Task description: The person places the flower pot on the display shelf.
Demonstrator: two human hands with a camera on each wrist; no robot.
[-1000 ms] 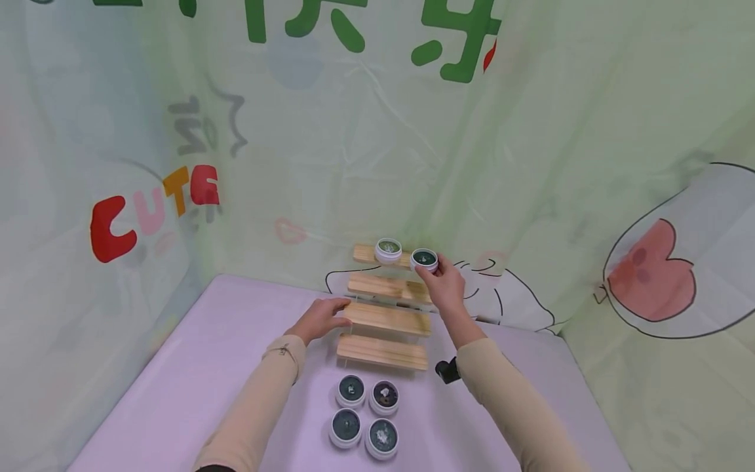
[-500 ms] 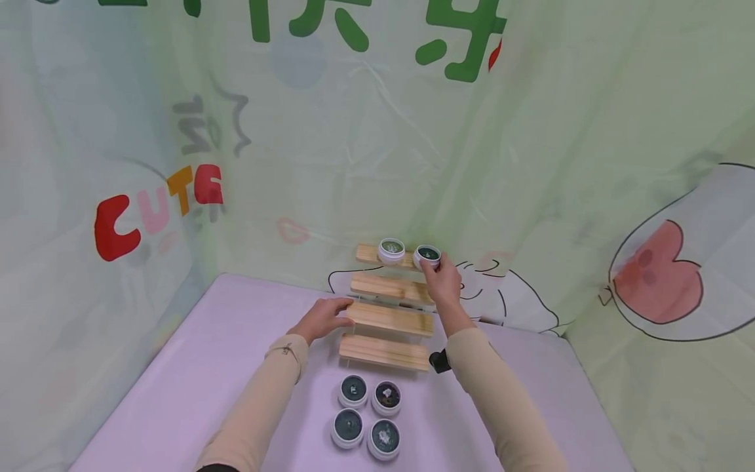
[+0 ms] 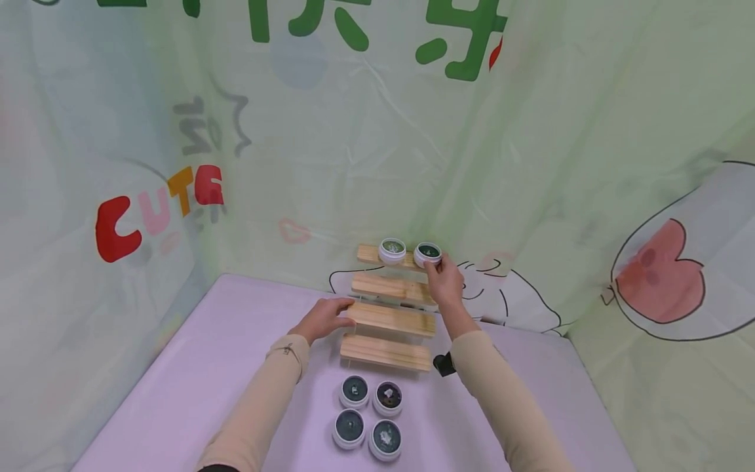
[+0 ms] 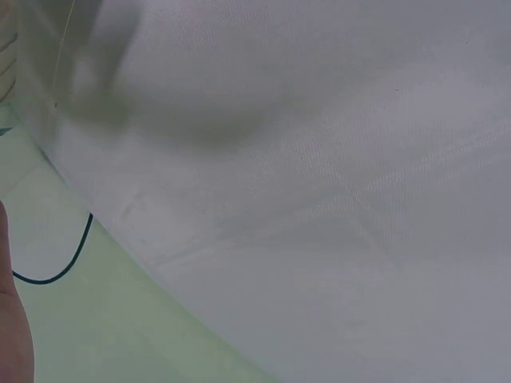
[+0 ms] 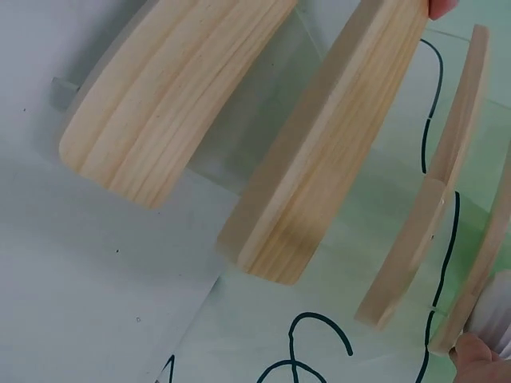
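Note:
A stepped display stand with wooden shelves [image 3: 392, 319] stands at the middle back of the table. My left hand [image 3: 321, 319] holds the left end of its second shelf from the front, thumb and fingers apart around the edge. On the top shelf's right end is a small white round jar [image 3: 427, 254] with a dark green top. My right hand [image 3: 446, 280] grips that jar from its right front side; in the right wrist view the fingers [image 5: 477, 359] meet the white jar [image 5: 491, 315] at the shelf's end. Left of it sits a white jar with a lighter green top [image 3: 392, 250].
In front of the stand, several white jars [image 3: 349, 429] with dark tops stand grouped on the lilac tabletop [image 3: 236, 341]. A black object [image 3: 444, 365] shows beside the right sleeve. A printed curtain [image 3: 354, 164] hangs right behind the stand.
The jar in my right hand has shifted slightly back on the top shelf, more level with its neighbour. My right hand sits a little lower on it. The left hand stays put.

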